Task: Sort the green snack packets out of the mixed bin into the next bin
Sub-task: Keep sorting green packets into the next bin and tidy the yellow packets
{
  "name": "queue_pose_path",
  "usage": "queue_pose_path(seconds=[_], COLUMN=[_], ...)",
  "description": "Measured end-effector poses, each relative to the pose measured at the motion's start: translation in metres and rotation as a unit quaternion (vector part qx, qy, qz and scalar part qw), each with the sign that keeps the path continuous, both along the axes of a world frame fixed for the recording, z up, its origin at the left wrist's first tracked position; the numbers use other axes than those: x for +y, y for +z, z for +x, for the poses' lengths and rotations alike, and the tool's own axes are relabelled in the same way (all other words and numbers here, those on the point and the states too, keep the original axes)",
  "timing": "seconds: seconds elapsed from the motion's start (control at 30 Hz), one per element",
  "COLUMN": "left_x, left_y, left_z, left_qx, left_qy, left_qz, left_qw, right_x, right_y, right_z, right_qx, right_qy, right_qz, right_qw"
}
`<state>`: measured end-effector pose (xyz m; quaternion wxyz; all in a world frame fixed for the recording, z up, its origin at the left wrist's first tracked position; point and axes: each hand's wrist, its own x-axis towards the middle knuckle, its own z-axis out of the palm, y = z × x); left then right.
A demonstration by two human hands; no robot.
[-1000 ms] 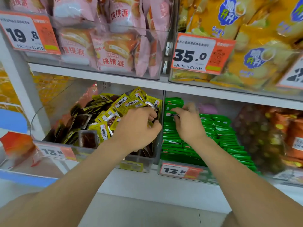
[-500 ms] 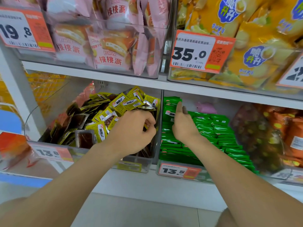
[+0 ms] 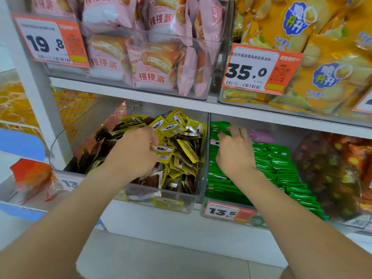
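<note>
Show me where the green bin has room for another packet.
Free: the back of the green bin, behind the low green rows, right of the pink packet. Crowded: the tall left stack by the right hand, and the front rows.

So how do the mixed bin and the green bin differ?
The mixed bin holds a loose heap of yellow and dark packets; the green bin holds green packets in tidy rows. The mixed bin's heap is piled high; the green bin's rows lie flatter. Both are clear plastic, side by side.
</note>
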<state>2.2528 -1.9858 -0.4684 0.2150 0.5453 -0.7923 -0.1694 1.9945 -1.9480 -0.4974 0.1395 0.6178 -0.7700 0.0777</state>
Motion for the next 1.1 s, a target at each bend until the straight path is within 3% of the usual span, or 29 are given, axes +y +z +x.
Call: queue_pose_path(seconds=[0.07, 0.2, 0.27, 0.33, 0.4, 0.5, 0.67, 0.93, 1.1], left_x=[-0.008, -0.021, -0.026, -0.03, -0.032, -0.036, -0.047, -0.058, -0.06], left_y=[-0.002, 0.002, 0.002, 0.0, -0.003, -0.005, -0.015, -0.03, -0.029], left_z=[0.02, 0.046, 0.055, 0.061, 0.064, 0.068, 0.076, 0.084, 0.09], left_qx=[-0.094, -0.147, -0.166, -0.197, -0.226, -0.236, -0.253, -0.205, -0.199], left_qy=[0.019, -0.01, -0.04, -0.063, -0.079, -0.094, -0.096, -0.131, -0.101], left_qz=[0.06, 0.165, 0.199, 0.193, 0.166, 0.145, 0.134, 0.04, 0.036], left_qw=[0.994, 0.975, 0.965, 0.959, 0.956, 0.956, 0.954, 0.969, 0.974], right_x=[0.004, 0.019, 0.024, 0.019, 0.004, -0.024, -0.049, -0.052, -0.059], right_y=[0.011, 0.034, 0.044, 0.042, 0.027, 0.013, 0.017, -0.006, -0.028], right_z=[0.012, 0.053, 0.072, 0.087, 0.099, 0.115, 0.136, 0.143, 0.149], right_qx=[-0.045, -0.204, -0.211, -0.167, -0.089, -0.036, 0.063, 0.048, 0.045], right_qy=[0.024, 0.159, 0.273, 0.374, 0.397, 0.402, 0.429, 0.456, 0.485], right_qz=[-0.069, -0.22, -0.153, 0.031, 0.176, 0.263, 0.314, 0.282, 0.268], right_qw=[0.996, 0.941, 0.926, 0.912, 0.896, 0.876, 0.845, 0.843, 0.831])
